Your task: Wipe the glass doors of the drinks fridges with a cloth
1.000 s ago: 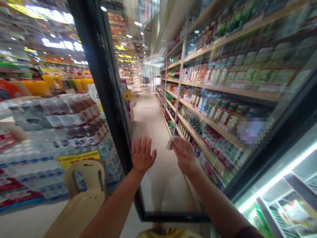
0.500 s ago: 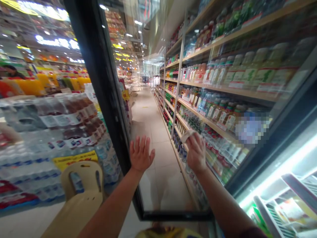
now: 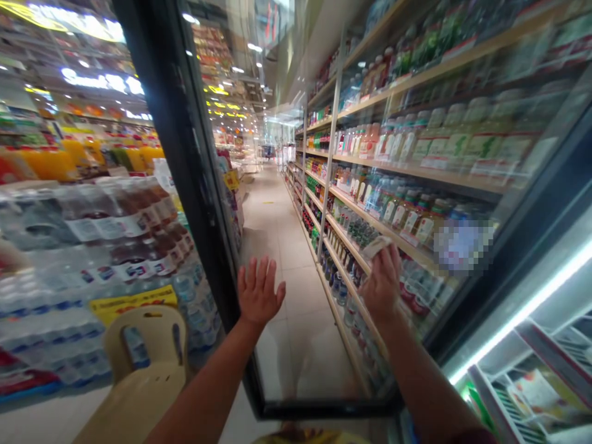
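Before the glass door (image 3: 300, 228): left hand (image 3: 259, 293); to its right, right hand (image 3: 383, 287) with cloth (image 3: 375, 248). Left of the door, a chair (image 3: 147, 351) stands before bottle packs (image 3: 134, 246); right, a cabinet (image 3: 550, 320).

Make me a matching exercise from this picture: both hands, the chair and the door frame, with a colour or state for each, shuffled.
Column one
1. Left hand
2. Right hand
3. Chair
4. Door frame

Column two
A. Black
B. Gripping a pale cloth
C. Beige, with cut-out holes in its back
D. Fingers spread, holding nothing

Right pairs: 1-D, 2-B, 3-C, 4-A
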`<state>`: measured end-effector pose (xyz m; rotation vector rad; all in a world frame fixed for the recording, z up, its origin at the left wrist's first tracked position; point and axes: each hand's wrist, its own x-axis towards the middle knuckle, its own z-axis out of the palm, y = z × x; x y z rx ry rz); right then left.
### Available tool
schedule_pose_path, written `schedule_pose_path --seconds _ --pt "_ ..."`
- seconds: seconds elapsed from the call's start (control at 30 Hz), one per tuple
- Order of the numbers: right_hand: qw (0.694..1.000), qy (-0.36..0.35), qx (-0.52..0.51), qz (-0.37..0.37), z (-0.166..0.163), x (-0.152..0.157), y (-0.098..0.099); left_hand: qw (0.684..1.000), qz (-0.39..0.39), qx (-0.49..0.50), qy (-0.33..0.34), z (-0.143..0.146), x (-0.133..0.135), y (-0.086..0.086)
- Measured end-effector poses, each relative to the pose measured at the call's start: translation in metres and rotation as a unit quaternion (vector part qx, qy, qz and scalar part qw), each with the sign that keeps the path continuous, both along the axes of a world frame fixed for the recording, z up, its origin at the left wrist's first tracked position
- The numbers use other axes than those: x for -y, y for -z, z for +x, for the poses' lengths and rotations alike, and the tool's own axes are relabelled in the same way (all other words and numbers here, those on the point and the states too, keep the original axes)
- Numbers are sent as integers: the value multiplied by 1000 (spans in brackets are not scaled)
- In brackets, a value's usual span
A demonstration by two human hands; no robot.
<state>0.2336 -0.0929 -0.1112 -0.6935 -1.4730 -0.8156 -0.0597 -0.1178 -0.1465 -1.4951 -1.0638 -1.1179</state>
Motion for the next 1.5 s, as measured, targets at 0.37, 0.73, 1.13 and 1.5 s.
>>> schedule_pose_path --seconds 0.37,0.73,1.13,1.5 --pt "991 -24 123 -56 -42 21 30 1000 -19 12 -3 -1 -2 8" --pt "984 -65 157 -49 -109 20 -36 1000 -18 11 6 1 0 5" --pt "973 -52 220 -36 -90 17 -53 1000 -9 0 3 -3 -2 4" --pt "998 9 -51 25 25 -12 -72 1000 8 -5 1 -3 -4 2"
